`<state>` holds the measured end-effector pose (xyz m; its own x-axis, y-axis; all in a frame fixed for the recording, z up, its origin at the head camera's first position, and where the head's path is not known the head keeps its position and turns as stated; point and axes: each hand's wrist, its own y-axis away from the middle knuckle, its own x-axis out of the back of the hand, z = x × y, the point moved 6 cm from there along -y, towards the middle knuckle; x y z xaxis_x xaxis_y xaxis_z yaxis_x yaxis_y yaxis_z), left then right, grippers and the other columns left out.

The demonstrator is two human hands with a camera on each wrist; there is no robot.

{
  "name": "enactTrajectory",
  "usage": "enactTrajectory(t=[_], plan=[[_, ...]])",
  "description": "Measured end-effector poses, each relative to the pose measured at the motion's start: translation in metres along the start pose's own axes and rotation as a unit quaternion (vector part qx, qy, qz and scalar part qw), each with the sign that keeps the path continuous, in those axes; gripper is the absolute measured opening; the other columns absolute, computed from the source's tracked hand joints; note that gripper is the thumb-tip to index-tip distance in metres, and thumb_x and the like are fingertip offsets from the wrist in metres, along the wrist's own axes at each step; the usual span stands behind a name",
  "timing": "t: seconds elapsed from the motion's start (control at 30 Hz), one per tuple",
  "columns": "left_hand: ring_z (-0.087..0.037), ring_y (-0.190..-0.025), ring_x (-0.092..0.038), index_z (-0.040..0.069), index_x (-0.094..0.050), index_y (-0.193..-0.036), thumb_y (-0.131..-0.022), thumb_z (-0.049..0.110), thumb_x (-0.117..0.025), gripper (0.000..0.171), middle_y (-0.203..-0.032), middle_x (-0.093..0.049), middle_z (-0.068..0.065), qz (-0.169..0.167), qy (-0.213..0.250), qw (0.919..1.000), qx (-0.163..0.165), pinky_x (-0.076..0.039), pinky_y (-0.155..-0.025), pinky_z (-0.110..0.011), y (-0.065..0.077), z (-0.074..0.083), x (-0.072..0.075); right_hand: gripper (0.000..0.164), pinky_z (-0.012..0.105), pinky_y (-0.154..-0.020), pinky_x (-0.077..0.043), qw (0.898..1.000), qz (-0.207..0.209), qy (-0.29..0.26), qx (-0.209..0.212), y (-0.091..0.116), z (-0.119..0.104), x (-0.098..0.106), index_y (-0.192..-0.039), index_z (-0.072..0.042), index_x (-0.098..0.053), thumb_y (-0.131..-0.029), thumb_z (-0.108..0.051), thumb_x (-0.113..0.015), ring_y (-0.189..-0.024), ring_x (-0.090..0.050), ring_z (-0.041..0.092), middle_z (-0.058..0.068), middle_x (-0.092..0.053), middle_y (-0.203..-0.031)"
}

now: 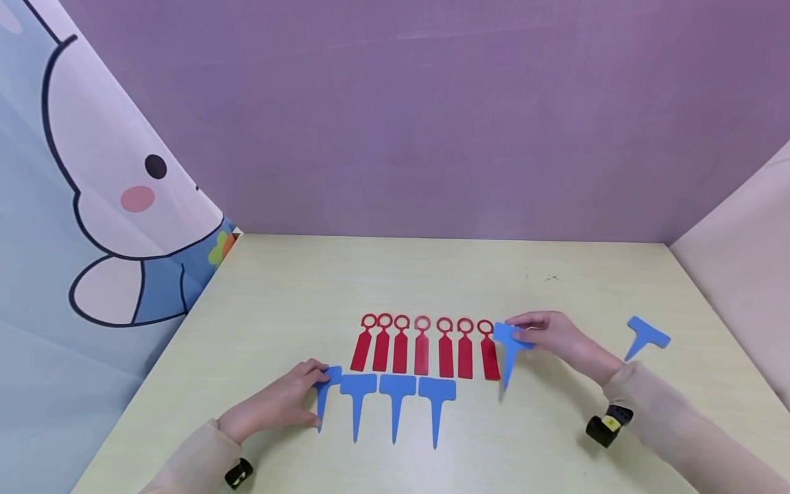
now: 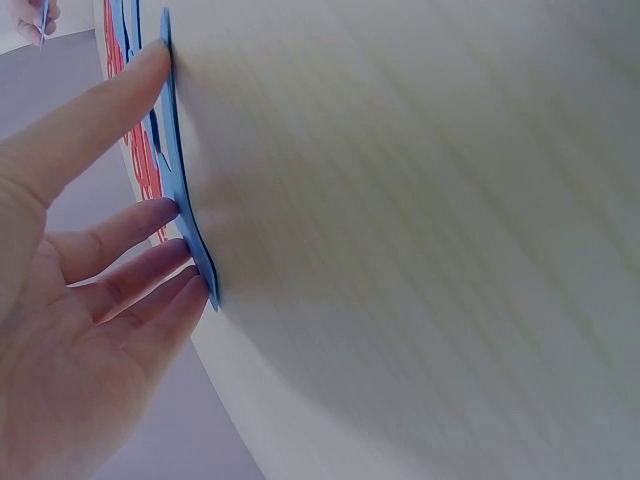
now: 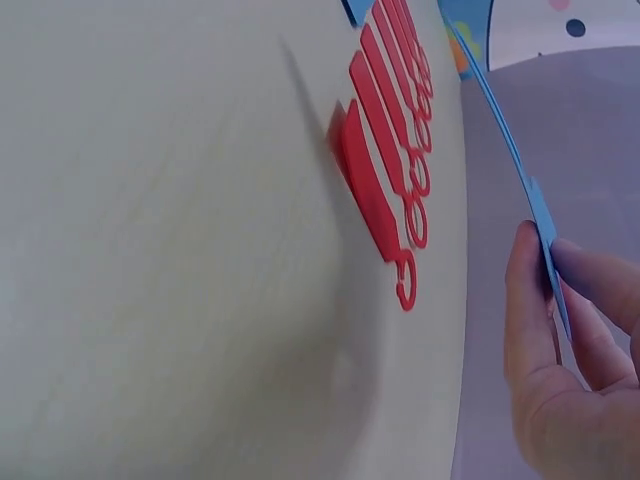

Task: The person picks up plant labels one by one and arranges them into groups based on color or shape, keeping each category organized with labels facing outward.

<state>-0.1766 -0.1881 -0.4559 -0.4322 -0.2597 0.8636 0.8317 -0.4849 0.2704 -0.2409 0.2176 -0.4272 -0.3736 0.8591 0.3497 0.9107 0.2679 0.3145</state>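
Note:
My left hand (image 1: 286,403) touches the leftmost blue T-shaped plant label (image 1: 330,379) with its fingertips at the wide head and its thumb near the pointed end. The left wrist view shows this label (image 2: 185,190) edge-on under the fingertips. To its right, three more blue plant labels (image 1: 396,385) lie in a row, points toward me. My right hand (image 1: 558,337) pinches another blue plant label (image 1: 509,343) by its head between thumb and fingers, raised above the table. In the right wrist view that label (image 3: 545,235) appears edge-on, beyond the red tags (image 3: 375,195).
Several red tags with ring ends (image 1: 422,350) lie side by side behind the blue row. One more blue plant label (image 1: 644,336) lies apart at the right. A purple backdrop (image 1: 432,137) and a cartoon-printed cloth (image 1: 123,274) border the pale table (image 1: 296,295).

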Motion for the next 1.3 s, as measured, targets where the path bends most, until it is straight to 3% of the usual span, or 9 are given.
enactTrajectory(t=[0.83,1.3], plan=[[-0.025,-0.114,-0.042,0.001,-0.052,-0.116,-0.065,0.029,-0.078,0.064,-0.124,-0.043,-0.01,0.002,-0.004,1.0,-0.001,-0.039,-0.093,-0.041,0.002,0.001,0.001,0.035,0.034,-0.067,-0.051,0.999,-0.028,-0.02,0.006,0.016,-0.002,-0.044,-0.105,0.002,-0.062,-0.077,-0.019,-0.068,-0.08,-0.057,0.017,0.01,-0.06,-0.099],[-0.025,-0.114,-0.043,0.001,-0.052,-0.116,-0.065,0.028,-0.078,0.064,-0.124,-0.043,-0.01,0.003,-0.002,1.0,0.0,-0.039,-0.093,-0.041,0.002,0.002,0.001,0.027,0.029,-0.064,-0.049,0.999,-0.032,0.018,-0.003,0.018,0.002,-0.061,-0.098,-0.001,-0.066,-0.076,-0.018,-0.069,-0.079,-0.052,0.016,0.004,-0.061,-0.084]])
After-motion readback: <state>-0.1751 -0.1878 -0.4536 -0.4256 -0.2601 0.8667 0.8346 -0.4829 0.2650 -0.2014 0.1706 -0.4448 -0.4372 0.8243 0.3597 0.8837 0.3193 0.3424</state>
